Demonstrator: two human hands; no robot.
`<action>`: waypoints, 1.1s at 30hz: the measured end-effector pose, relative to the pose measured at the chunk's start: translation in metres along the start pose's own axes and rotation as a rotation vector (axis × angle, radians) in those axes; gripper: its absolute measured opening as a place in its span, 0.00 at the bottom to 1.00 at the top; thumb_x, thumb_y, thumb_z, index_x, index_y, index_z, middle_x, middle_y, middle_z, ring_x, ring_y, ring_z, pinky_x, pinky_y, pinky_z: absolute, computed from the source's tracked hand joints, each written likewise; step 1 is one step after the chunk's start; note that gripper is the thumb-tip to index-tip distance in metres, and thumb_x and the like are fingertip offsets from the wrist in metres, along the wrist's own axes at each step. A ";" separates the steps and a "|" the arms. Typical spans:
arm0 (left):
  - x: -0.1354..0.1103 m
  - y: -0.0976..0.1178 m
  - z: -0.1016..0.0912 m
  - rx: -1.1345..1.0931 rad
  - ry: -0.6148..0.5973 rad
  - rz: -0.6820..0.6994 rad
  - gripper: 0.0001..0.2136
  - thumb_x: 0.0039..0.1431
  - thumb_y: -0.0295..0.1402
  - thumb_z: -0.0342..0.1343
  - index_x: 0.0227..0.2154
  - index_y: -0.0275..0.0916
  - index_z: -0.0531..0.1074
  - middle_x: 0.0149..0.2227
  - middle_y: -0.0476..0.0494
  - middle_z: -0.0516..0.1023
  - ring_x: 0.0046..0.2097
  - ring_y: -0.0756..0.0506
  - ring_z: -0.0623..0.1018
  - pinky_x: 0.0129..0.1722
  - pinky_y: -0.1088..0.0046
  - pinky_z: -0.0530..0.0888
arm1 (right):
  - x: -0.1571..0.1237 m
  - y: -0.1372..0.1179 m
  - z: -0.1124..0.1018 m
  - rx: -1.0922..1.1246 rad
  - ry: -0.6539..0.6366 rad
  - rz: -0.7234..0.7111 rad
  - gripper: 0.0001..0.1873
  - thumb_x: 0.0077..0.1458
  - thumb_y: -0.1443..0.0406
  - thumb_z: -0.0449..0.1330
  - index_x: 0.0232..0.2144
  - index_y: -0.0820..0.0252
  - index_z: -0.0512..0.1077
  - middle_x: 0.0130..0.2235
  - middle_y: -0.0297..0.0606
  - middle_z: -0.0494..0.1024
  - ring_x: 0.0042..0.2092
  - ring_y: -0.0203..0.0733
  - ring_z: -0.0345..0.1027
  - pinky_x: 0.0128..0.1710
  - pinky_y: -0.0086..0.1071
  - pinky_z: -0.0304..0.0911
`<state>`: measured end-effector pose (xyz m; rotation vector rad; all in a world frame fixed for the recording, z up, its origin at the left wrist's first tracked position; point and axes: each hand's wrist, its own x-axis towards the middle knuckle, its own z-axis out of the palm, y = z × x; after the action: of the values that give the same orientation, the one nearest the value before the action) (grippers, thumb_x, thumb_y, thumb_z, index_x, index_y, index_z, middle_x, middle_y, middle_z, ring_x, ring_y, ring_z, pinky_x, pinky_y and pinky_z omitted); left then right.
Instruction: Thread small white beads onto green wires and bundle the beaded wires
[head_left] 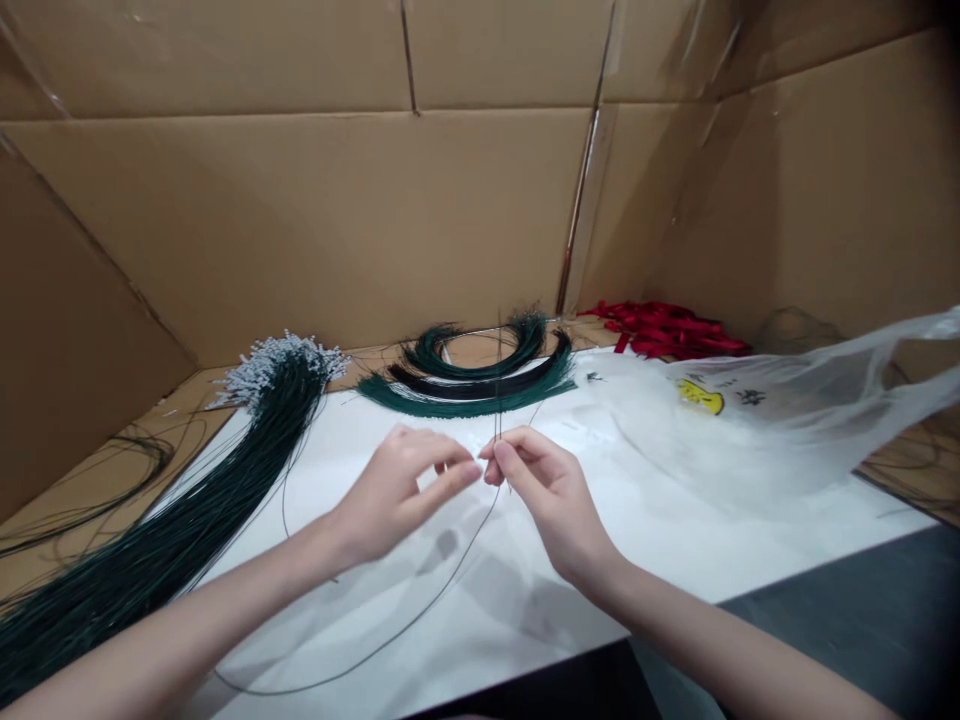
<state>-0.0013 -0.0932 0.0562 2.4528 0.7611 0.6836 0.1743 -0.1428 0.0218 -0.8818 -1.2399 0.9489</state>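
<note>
My right hand (551,490) is pinched closed on a thin dark cord (469,550). Two fine strands stand up above its fingertips, and the cord's long tail curves down and left across the white sheet. Close beside it, my left hand (409,485) has its thumb and forefinger brought together, the tips nearly touching the right fingertips. Whatever lies between those left fingers is too small to make out. Left of my hands runs a thick bundle of dark green cords (247,480) with pale grey-white tips (274,370) at its far end.
Beyond my hands, curved bundles of green cords (465,405) and black cords (487,385) lie on the white sheet (600,600). Red ribbons (667,330) are heaped at the back right, by a clear plastic bag (780,420). Cardboard walls (300,220) enclose the work surface.
</note>
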 end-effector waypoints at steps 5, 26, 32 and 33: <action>0.020 0.015 -0.027 -0.068 0.207 -0.012 0.09 0.64 0.40 0.57 0.34 0.40 0.77 0.34 0.50 0.80 0.37 0.50 0.77 0.34 0.77 0.69 | -0.004 0.002 0.001 -0.125 -0.050 -0.016 0.11 0.64 0.61 0.57 0.31 0.59 0.73 0.30 0.33 0.74 0.35 0.35 0.70 0.37 0.29 0.64; 0.034 0.013 -0.039 -0.261 0.299 -0.089 0.10 0.61 0.38 0.60 0.28 0.39 0.78 0.28 0.50 0.79 0.32 0.53 0.76 0.30 0.81 0.70 | -0.009 0.005 -0.004 -0.263 -0.140 0.040 0.14 0.64 0.60 0.56 0.28 0.58 0.73 0.35 0.39 0.79 0.42 0.43 0.72 0.36 0.31 0.63; 0.035 0.009 -0.040 -0.314 0.315 -0.092 0.10 0.60 0.39 0.60 0.28 0.39 0.78 0.29 0.49 0.79 0.32 0.52 0.76 0.31 0.79 0.71 | -0.009 0.005 -0.004 -0.285 -0.149 0.041 0.14 0.64 0.59 0.56 0.28 0.59 0.73 0.36 0.39 0.80 0.41 0.42 0.72 0.35 0.31 0.63; 0.036 0.009 -0.041 -0.323 0.317 -0.091 0.10 0.60 0.39 0.61 0.28 0.39 0.78 0.29 0.49 0.79 0.32 0.52 0.76 0.31 0.79 0.71 | -0.009 0.005 -0.004 -0.286 -0.150 0.040 0.14 0.64 0.59 0.56 0.28 0.59 0.73 0.36 0.39 0.80 0.41 0.42 0.71 0.35 0.31 0.63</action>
<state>0.0044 -0.0656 0.1034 2.0312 0.8017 1.0848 0.1768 -0.1498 0.0138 -1.0765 -1.5177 0.8951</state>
